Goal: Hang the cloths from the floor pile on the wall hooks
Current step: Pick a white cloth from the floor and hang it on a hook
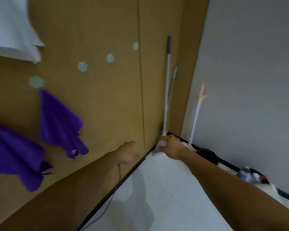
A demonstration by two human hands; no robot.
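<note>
Wall (107, 97): brown, purple cloths (60, 120) hanging lower left, hooks (82, 66) in a row above.
Right hand (171, 146): down in the floor corner, fingers curled round a grey cloth (162, 144), blurred.
Left hand (128, 152): centre frame, fingers loosely apart, holding nothing.

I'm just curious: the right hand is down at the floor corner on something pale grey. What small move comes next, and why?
Probably lift the blurred pale grey bundle, which the right hand seems to grip, toward a bare pale hexagonal wall hook: four hooks stand bare beside the hanging purple cloth. The left hand is free.
</note>
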